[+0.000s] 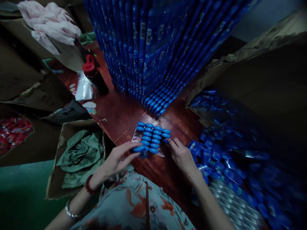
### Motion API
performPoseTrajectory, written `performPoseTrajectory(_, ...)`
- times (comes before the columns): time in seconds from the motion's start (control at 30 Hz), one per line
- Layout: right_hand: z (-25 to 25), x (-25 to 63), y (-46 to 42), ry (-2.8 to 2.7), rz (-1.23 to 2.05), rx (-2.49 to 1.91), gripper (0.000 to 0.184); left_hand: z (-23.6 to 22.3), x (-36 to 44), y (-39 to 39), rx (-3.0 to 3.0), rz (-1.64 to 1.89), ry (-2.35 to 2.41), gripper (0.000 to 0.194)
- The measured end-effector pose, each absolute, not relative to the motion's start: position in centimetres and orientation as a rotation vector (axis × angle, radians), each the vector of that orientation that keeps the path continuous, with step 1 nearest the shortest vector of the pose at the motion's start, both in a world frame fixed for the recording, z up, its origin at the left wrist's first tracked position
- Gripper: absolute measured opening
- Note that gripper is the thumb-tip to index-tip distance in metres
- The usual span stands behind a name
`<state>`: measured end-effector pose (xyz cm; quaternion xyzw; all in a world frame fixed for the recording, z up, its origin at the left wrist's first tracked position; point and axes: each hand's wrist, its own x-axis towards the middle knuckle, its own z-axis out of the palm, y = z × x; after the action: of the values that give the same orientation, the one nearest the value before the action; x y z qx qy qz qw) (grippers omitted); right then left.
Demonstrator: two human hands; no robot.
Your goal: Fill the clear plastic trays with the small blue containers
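Observation:
A small block of upright blue tubes with oval caps (153, 135) stands on the reddish wooden table (120, 115) in front of me. My left hand (118, 159) pinches one blue tube (140, 150) at the block's near left corner. At the block's right side my right hand (182, 156) has its fingers stretched out, the tips touching the outer tubes.
A tall stack of blue tubes (153, 48) rises behind the block. An open cardboard box (240, 95) at right spills loose blue tubes (223, 159). A dark bottle with a red cap (94, 76) stands at left. A box of green cloth (79, 153) sits near my left arm.

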<state>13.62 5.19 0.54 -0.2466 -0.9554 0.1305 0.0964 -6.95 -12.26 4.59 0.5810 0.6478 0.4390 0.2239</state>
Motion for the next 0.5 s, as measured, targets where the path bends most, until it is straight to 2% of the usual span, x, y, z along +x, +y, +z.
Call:
performPoseTrajectory(0.1, 2.1, 12.2, 5.1, -3.106, 0.192, -0.670, 0.034, 2.5, -8.9, -12.4, 1.416, 1.425, 2.061, 0.018)
performPoseTrajectory(0.23, 2.9, 10.5, 5.8, -3.313, 0.168, -0.632, 0.027, -0.7, -10.0, -10.8, 1.469, 1.498, 2.093, 0.015)
performPoseTrajectory(0.37, 2.3, 10.9, 6.7, -3.240, 0.189, -0.643, 0.026, -2.9, -10.6, -9.7, 1.784, 1.380, 1.984, 0.022)
performPoseTrajectory(0.5, 1.3, 12.0, 6.7, -3.103, 0.095, -0.611, 0.032, -2.8, -11.4, -9.7, 2.081, 1.040, 1.967, 0.028)
